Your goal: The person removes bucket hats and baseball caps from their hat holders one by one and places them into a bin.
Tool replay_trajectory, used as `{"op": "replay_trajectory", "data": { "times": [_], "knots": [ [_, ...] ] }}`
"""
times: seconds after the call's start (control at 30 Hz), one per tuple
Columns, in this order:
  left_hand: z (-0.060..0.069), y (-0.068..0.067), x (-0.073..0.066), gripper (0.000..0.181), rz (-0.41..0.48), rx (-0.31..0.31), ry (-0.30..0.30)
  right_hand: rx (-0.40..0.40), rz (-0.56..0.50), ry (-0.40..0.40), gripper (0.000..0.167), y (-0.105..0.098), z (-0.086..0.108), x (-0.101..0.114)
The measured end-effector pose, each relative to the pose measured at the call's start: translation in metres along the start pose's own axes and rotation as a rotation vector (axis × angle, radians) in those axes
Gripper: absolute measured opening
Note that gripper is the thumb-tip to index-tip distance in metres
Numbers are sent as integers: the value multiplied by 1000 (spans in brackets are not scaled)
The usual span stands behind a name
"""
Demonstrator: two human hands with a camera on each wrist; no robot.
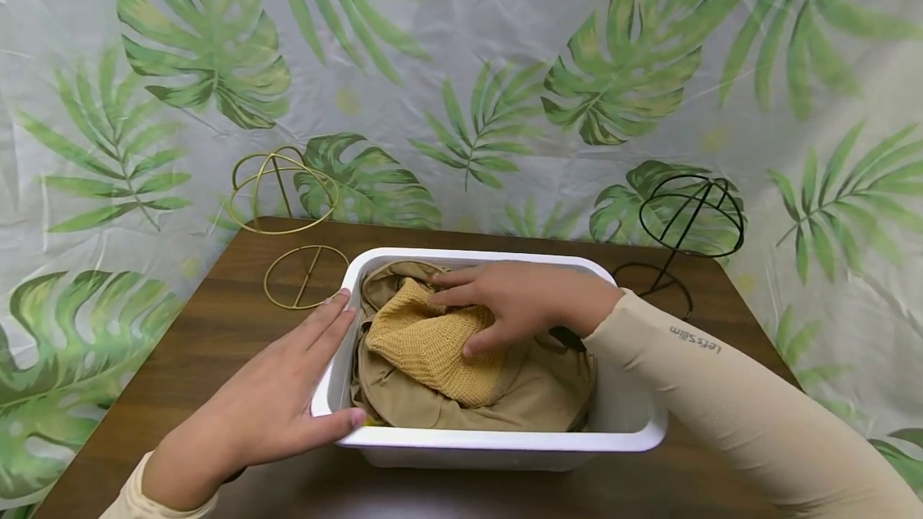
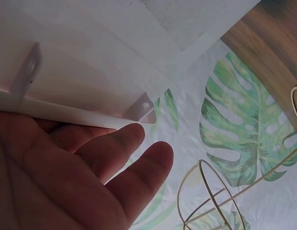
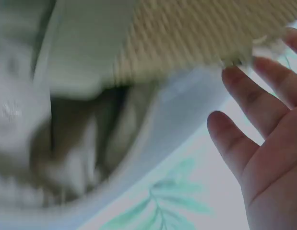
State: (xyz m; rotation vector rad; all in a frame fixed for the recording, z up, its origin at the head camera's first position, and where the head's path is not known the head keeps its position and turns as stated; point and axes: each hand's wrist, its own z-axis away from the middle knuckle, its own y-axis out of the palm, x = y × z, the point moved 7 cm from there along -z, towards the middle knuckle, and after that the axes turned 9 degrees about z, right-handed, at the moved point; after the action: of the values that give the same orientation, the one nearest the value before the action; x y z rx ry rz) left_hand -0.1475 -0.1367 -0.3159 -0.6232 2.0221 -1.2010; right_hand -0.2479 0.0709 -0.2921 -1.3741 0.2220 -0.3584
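Note:
A white plastic tub [image 1: 497, 440] stands on the table with soft fabric things inside. On top lies a mustard-yellow knitted piece [image 1: 433, 343], cap-like in shape, over a tan cloth hat [image 1: 548, 399] with a wide round brim. My right hand [image 1: 515, 295] reaches into the tub over the knitted piece, its fingers spread and touching or just above it. In the right wrist view the fingers [image 3: 249, 98] look extended beside the blurred knit. My left hand [image 1: 277, 391] rests along the tub's left rim, fingers straight and thumb near the front corner.
A gold wire stand [image 1: 284, 191] with a domed top is behind the tub at left. A similar black wire stand [image 1: 692, 215] is behind it at right. The dark wooden table [image 1: 180, 359] ends at a leaf-printed cloth backdrop [image 1: 476, 38].

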Motion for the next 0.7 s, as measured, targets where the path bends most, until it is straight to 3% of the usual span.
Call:
{"op": "replay_trajectory", "data": {
  "times": [0.27,0.47,0.7],
  "knots": [
    [3,-2,0,101,3,-5,-9,-119,-20,112,63,-37,48,-21],
    [5,-2,1,101,3,0,-16,-179,-31,220,58,-39,83,-40],
    [6,-1,3,100,12,-10,-16,-292,-62,291,55,-34,122,-44]
  ]
}}
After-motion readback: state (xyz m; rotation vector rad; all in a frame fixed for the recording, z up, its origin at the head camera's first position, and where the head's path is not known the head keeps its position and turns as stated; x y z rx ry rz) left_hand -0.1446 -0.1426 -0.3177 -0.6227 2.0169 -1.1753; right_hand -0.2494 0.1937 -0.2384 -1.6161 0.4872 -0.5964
